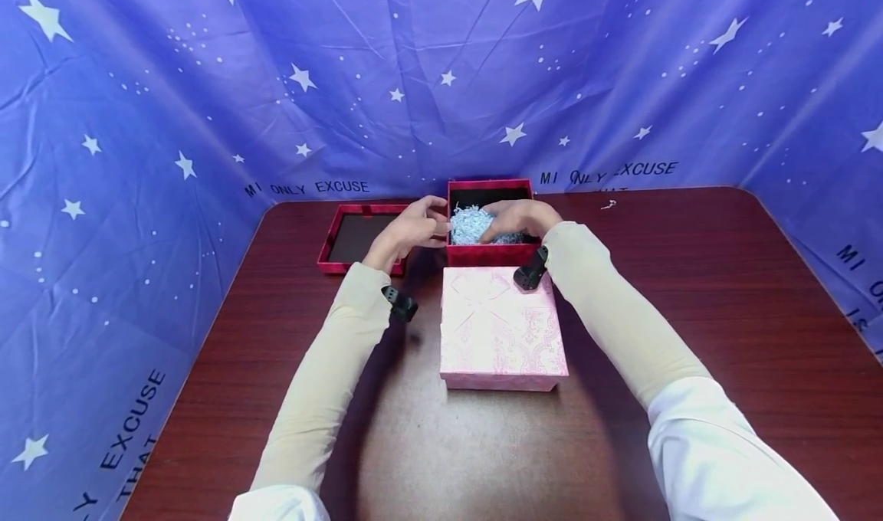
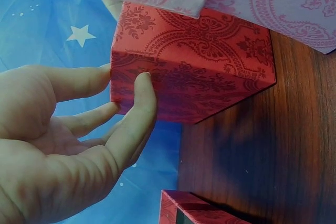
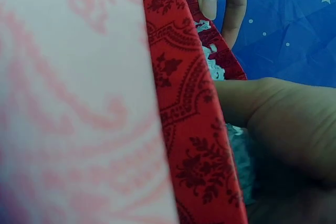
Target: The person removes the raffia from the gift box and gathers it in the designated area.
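Observation:
A red patterned box (image 1: 493, 256) stands lidless at the back of the table, with pale blue shredded paper (image 1: 467, 227) inside. From its left, my left hand (image 1: 412, 227) touches the box's side. In the left wrist view, the fingertips of that hand (image 2: 79, 135) rest along the red wall and edge, spread and lightly bent. My right hand (image 1: 522, 217) reaches down into the box, among the shreds. The thumb of this hand (image 3: 294, 124) crosses inside the rim in the right wrist view; its other fingertips are hidden.
A pink patterned gift box (image 1: 500, 329) with its lid on stands directly in front of the red box. To the left lies a shallow red lid (image 1: 334, 267), dark inside facing up. A small white scrap (image 1: 608, 204) lies at the back right. Behind hangs a blue star-printed cloth (image 1: 414, 69).

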`<state>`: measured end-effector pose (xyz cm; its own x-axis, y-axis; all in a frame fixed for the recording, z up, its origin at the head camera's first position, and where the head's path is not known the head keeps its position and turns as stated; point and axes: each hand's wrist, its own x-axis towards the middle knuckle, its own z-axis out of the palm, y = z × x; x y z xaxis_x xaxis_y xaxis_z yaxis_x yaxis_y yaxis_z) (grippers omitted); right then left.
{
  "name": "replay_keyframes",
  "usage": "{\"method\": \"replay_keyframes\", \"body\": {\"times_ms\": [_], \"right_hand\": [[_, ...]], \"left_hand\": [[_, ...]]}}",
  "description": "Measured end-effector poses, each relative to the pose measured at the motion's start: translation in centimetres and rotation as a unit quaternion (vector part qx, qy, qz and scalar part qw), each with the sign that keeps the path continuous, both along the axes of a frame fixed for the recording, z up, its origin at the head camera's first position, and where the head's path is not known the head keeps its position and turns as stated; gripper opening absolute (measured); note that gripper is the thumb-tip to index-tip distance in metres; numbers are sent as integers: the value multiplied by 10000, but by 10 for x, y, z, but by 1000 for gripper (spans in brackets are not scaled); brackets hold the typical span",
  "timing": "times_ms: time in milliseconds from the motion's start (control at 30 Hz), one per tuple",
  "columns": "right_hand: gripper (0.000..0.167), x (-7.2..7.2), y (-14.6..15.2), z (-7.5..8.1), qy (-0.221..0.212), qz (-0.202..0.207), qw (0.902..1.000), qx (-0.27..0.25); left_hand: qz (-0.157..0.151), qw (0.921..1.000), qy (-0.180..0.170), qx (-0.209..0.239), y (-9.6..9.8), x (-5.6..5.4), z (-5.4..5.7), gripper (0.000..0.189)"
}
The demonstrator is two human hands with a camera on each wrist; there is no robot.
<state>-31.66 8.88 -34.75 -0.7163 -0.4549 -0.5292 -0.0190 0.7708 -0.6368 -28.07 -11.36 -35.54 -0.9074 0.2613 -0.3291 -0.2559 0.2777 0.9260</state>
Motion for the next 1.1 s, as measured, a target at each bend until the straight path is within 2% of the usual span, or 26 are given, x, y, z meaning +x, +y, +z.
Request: {"method": "replay_keyframes", "body": {"times_ms": [133, 367, 700, 1100], "right_hand": [[73, 1, 0, 2, 376, 2, 9993, 93], [74, 2, -2, 17, 696, -250, 9963, 429], [75, 2, 8, 36, 1020, -466, 9937, 5], [79, 5, 26, 54, 1208, -753, 9889, -421]], "left_hand": [[4, 10000, -51, 32, 0, 0, -1, 57], [-20, 9999, -67, 108, -1, -1, -3, 57], [0, 9998, -73, 204, -2, -2, -5, 56], [-30, 9994, -89, 326, -2, -2, -5, 59]]}}
